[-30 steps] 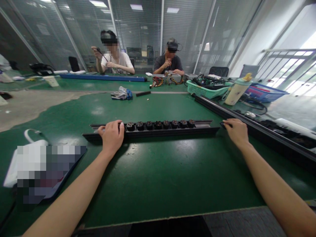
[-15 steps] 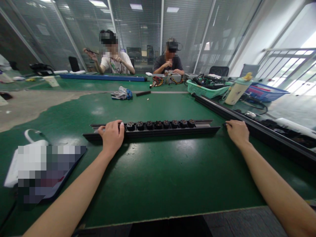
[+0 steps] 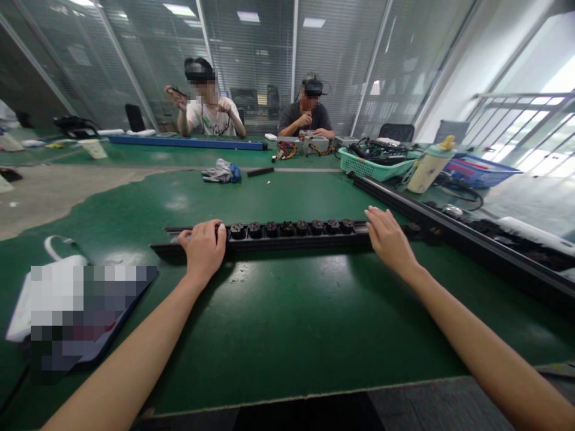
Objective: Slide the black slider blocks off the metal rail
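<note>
A black power strip housing (image 3: 296, 239), a long open channel with a row of round black sockets (image 3: 287, 228) inside, lies crosswise on the green table. My left hand (image 3: 204, 245) is closed over its left part, fingers inside the channel and covering whatever lies beneath them. At the right end, my right hand (image 3: 389, 239) rests with fingers stretched out over the channel, hiding that end; nothing shows in its fingers. Just right of it are small dark pieces (image 3: 413, 228), too blurred to name.
A long black rail (image 3: 449, 239) runs diagonally along the right. Behind it stand a green basket (image 3: 375, 166) of cables and a cream bottle (image 3: 429, 167). Gloves (image 3: 221, 172) lie farther back. Two people (image 3: 209, 108) work across the table. A white device (image 3: 54, 293) sits at left.
My right hand has moved left, from beside the rail onto the housing's right end, its fingers now extended. My left hand and the housing have stayed put.
</note>
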`<state>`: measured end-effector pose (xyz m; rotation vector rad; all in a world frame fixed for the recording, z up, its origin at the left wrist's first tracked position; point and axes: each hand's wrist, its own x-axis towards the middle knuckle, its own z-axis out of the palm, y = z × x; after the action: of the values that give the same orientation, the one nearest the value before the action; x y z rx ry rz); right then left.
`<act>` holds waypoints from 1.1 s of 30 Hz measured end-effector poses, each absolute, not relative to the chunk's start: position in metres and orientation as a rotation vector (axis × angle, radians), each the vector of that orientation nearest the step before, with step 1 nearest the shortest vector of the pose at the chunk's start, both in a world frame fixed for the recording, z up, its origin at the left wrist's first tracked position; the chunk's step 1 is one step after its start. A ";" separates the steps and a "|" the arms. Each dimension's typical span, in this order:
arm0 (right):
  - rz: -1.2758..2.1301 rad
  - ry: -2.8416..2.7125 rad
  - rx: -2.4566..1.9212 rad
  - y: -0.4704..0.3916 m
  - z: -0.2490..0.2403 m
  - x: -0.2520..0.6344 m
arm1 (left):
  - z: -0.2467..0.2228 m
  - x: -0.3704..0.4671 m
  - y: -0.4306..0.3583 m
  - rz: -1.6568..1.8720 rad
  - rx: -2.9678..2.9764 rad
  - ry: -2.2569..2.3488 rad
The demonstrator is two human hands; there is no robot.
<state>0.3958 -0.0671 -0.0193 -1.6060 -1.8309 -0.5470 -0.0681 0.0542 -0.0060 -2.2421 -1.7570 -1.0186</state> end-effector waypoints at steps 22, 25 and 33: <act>-0.300 -1.897 -1.544 -0.068 -0.021 0.351 | -0.003 -0.067 0.052 -0.999 -2.243 -1.779; -0.300 -1.883 -1.547 -0.064 -0.023 0.353 | -0.003 -0.066 0.052 -0.994 -2.249 -1.788; -0.374 -1.896 -1.584 -0.062 -0.026 0.353 | -0.004 -0.067 0.053 -1.018 -2.245 -1.771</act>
<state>0.3528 -0.0624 -0.0256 -1.5844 -1.8955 -0.3741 -0.0668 0.0528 -0.0036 -2.2447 -1.7711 -1.0181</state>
